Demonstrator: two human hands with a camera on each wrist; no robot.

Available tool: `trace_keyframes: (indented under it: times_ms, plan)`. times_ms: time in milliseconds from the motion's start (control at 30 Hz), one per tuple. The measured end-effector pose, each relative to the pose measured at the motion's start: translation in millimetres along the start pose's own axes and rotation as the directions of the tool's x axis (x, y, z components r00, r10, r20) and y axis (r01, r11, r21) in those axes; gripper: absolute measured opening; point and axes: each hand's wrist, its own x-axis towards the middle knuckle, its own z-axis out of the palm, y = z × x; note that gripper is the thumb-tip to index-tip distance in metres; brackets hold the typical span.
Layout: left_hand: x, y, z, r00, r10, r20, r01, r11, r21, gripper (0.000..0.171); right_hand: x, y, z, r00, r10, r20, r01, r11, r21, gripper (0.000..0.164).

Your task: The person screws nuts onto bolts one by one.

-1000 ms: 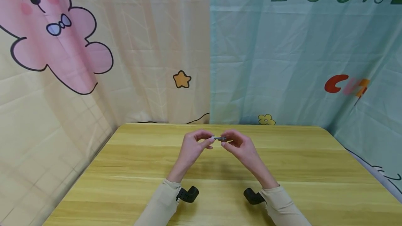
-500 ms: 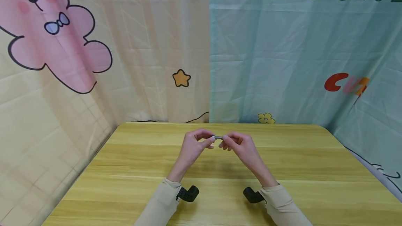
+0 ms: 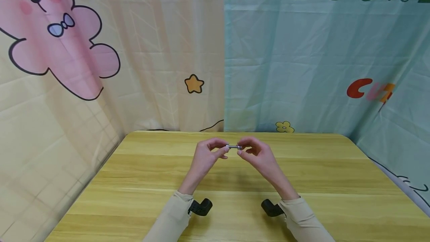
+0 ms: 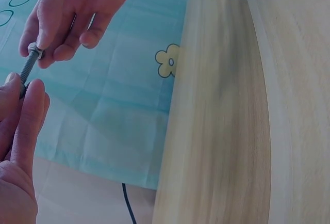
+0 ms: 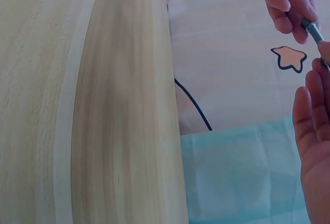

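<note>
L hand [image 3: 209, 156]: I saw it pinch one end of bolt [image 4: 28, 68]
R hand [image 3: 259, 156]: thumb + fingertip pinched nut [image 4: 35, 51], opp. end
Bolt: was approx. horiz. btwn hands, above tabletop [image 3: 235, 182]

Bolt [image 4: 28, 68] between left hand [image 3: 207, 154] and right hand [image 3: 258, 156], nut [image 4: 34, 48] on its right end, hands above the table [image 3: 235, 217], cloth backdrop [image 3: 168, 40] behind and at both sides
</note>
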Motion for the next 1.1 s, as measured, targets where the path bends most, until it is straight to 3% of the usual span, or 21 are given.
trace_keyframes:
  times_ms: [100,433,633,733,900,1100]
  plan:
    - [-0.2,0.0,-0.2,1.000,-0.006,0.007,0.006,1.000,-0.004,0.016,0,-1,1,1.000,-0.006,0.003,0.006,1.000,-0.015,0.020]
    - [0.6,0.8,1.5,1.000,-0.017,0.015,0.018,1.000,-0.017,0.016,2,24,2,0.994,0.109,-0.032,-0.109,0.994,0.001,0.019]
    - [0.8,0.6,2.6,1.000,-0.006,0.019,0.006,1.000,-0.004,0.018,-1,2,3,0.989,0.144,-0.024,-0.145,0.989,-0.036,0.021]
    - [0.8,1.1,2.2,1.000,-0.013,0.010,0.013,1.000,-0.001,0.019,-2,-6,2,0.993,0.120,-0.003,-0.120,0.992,-0.025,0.021]
    - [0.3,1.5,1.2,1.000,-0.017,0.006,0.017,1.000,-0.011,0.016,1,19,1,0.999,0.052,0.007,-0.052,0.998,0.022,0.028]
    - [-0.1,0.4,0.1,1.000,-0.018,0.006,0.018,1.000,-0.002,0.013,0,23,1,0.999,0.053,0.011,-0.054,0.998,0.037,0.024]
